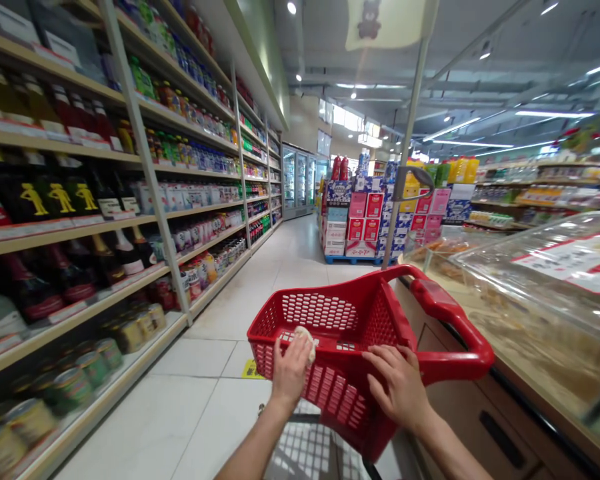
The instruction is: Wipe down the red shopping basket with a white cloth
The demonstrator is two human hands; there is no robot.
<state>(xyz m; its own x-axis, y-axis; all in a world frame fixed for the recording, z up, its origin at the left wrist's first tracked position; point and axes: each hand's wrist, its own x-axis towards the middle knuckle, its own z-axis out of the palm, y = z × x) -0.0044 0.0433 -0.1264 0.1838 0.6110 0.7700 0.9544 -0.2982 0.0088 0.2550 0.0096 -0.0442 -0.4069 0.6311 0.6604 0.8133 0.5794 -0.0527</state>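
A red plastic shopping cart (330,380) stands in front of me, its lattice basket open at the top and its looped handle pointing to the right. Over the near rim, my left hand (291,365) is closed on a crumpled whitish cloth (306,340) that lies against the basket's edge. My right hand (395,380) rests on the same rim farther right, close to the handle, with its fingers spread and nothing held. The thumb side of the left hand and part of the cloth are hidden.
Shelves of bottles and cans (130,153) line the left side. Stacked drink cartons (365,227) stand ahead on a blue pallet. Close on the right is a counter with clear plastic covers (545,267). A pole (405,140) rises behind the cart. A tiled floor (195,393) runs between.
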